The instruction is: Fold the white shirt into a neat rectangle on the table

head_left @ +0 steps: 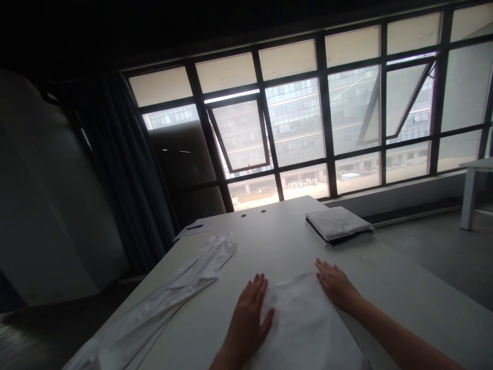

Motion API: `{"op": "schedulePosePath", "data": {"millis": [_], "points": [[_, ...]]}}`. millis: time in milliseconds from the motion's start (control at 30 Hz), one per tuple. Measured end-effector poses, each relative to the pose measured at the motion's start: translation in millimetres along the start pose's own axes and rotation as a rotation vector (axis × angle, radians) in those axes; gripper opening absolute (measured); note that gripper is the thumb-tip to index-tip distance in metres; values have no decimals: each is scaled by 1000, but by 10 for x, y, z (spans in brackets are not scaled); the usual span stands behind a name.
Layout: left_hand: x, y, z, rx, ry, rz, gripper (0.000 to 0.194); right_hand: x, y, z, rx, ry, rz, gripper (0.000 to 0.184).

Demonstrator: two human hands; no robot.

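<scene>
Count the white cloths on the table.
3. One cloth lies under the left hand and right hand; a long one lies to their left; a folded one sits farther off on the right, on dark cloth. More may be hidden in that stack.

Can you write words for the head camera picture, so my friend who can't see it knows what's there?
The left hand and right hand rest flat on a white cloth on a white table. A long white garment lies nearby, with a folded stack and big windows beyond.
</scene>
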State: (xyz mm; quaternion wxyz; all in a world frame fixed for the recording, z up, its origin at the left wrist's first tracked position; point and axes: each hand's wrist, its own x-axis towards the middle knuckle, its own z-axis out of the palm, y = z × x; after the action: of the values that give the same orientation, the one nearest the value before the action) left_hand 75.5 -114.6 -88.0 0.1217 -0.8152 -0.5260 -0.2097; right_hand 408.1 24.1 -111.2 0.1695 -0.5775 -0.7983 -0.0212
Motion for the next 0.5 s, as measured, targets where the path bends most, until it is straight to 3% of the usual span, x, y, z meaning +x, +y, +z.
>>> {"op": "schedulePosePath", "data": {"millis": [67, 100, 167, 233, 300, 400, 500], "points": [[0, 236, 6, -107, -124, 278, 66, 30, 31, 14, 44, 76, 31, 58], [-3, 343, 32, -156, -212, 346, 65, 36, 38, 5, 74, 121, 33, 57], [-13, 502, 99, -236, -361, 349, 59, 28, 25, -38, 135, 219, 2, 54], [-19, 564, 138, -280, -432, 252, 59, -2, -27, -104, 188, 307, -40, 50], [-10, 535, 130, -287, -446, 134, 76, -42, -101, -173, 226, 349, -49, 44], [35, 379, 85, -241, -423, -94, 104, -94, -195, -232, 258, 305, 16, 37], [94, 184, 88, -152, -396, -306, 107, -128, -241, -217, 271, 228, 44, 38]]}}
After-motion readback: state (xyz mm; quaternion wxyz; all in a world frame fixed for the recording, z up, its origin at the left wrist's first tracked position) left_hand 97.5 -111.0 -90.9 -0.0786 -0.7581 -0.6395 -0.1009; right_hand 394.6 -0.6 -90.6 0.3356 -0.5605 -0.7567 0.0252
